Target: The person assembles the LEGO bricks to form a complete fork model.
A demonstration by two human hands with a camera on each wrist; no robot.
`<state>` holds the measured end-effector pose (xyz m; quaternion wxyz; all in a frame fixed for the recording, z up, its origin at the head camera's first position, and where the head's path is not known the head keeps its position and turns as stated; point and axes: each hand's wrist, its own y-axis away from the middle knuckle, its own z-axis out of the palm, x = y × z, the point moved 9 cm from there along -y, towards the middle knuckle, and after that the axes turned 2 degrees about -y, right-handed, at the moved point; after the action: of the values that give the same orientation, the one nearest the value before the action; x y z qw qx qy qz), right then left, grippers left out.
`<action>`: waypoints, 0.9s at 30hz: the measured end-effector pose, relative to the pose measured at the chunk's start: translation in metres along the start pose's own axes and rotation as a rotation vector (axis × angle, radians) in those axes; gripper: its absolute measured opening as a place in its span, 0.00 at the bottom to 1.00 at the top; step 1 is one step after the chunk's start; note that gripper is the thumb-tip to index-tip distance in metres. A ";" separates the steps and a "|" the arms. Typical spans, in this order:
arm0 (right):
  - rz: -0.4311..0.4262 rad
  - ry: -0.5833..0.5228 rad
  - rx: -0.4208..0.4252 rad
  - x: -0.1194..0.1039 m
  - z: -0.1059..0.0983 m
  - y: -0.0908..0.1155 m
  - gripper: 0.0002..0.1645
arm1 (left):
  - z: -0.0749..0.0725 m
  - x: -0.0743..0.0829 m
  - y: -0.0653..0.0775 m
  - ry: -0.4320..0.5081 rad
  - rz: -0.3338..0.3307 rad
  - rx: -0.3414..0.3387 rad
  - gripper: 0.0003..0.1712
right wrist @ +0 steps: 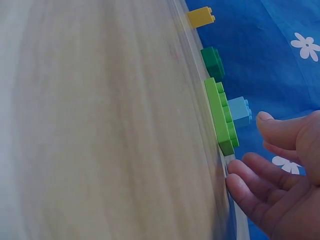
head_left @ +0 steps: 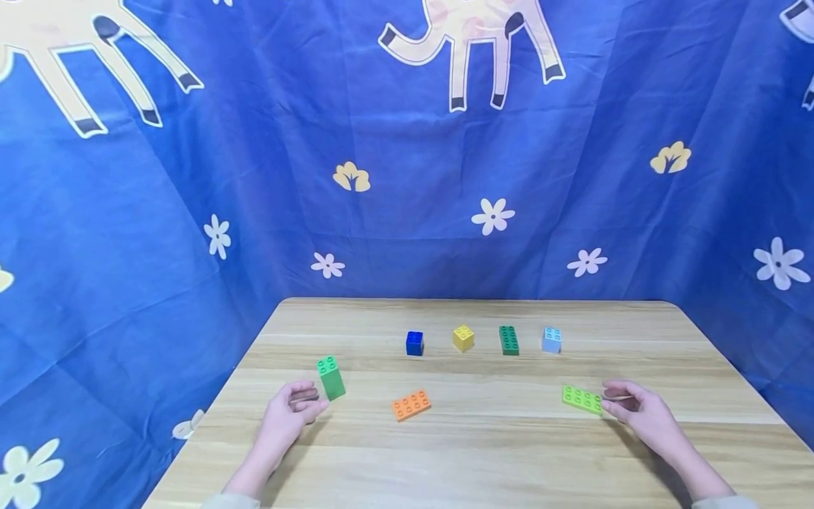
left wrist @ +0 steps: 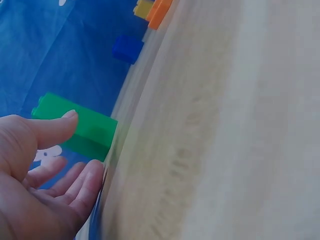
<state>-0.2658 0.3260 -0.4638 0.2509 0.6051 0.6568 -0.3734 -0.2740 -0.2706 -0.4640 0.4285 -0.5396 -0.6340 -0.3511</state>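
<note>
A tall bright green brick (head_left: 332, 379) stands upright at the left of the table. Just beside it is my left hand (head_left: 294, 413), thumb and fingers apart; in the left wrist view the thumb (left wrist: 57, 131) overlaps the brick, and I cannot tell whether it touches. On the right, a flat lime green brick (head_left: 581, 399) lies studs up. My right hand (head_left: 642, 413) is at its right end, with a gap between thumb and fingers. The right wrist view shows that hand (right wrist: 280, 185) apart from the lime brick (right wrist: 220, 117), holding nothing.
Between the hands lies a flat orange brick (head_left: 412, 405). Farther back stand a dark blue brick (head_left: 415, 343), a yellow brick (head_left: 463, 338), a dark green brick (head_left: 509, 341) and a light blue brick (head_left: 552, 340). A blue patterned curtain (head_left: 407, 233) hangs behind the wooden table (head_left: 483, 459).
</note>
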 end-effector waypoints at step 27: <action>0.036 -0.055 -0.045 -0.003 0.008 -0.002 0.28 | 0.069 0.037 0.017 0.120 0.053 -0.282 0.31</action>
<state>-0.2686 0.3173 -0.4658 0.2888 0.6007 0.6469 -0.3705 -0.2706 -0.1906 -0.4573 0.3946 -0.5890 -0.5371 -0.4570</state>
